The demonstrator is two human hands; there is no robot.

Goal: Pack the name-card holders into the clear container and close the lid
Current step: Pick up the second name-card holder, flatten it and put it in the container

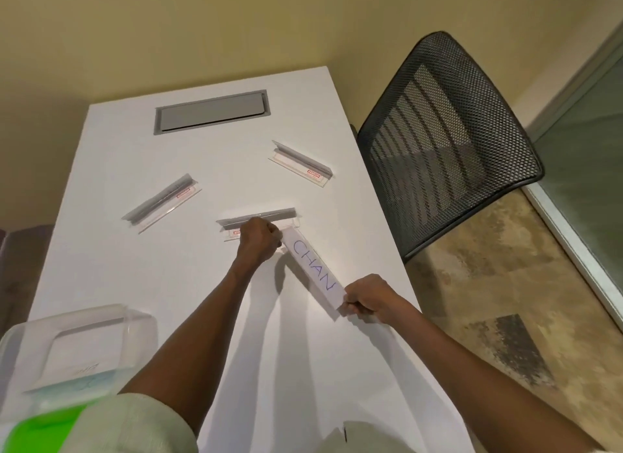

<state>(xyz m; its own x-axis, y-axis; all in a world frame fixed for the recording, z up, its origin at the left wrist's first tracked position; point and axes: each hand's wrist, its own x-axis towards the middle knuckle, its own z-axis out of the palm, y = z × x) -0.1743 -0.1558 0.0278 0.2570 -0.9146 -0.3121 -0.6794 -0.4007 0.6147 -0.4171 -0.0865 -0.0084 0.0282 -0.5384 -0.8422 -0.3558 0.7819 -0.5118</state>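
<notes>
Three clear name-card holders lie on the white table (pixel 168 284): one at the left (pixel 161 203), one at the far right (pixel 301 164), one in the middle (pixel 269 215). My left hand (pixel 259 241) grips the middle holder from the front. My right hand (pixel 369 299) pinches the near end of a white paper card (pixel 312 268) marked "CHAN". The card's far end reaches the middle holder beside my left hand. The clear container (pixel 77 348) stands open at the near left, with papers inside it.
A green lid (pixel 40 429) shows at the bottom left corner. A grey cable hatch (pixel 210 111) is set into the table's far end. A black mesh chair (pixel 448 142) stands at the table's right side, over patterned carpet.
</notes>
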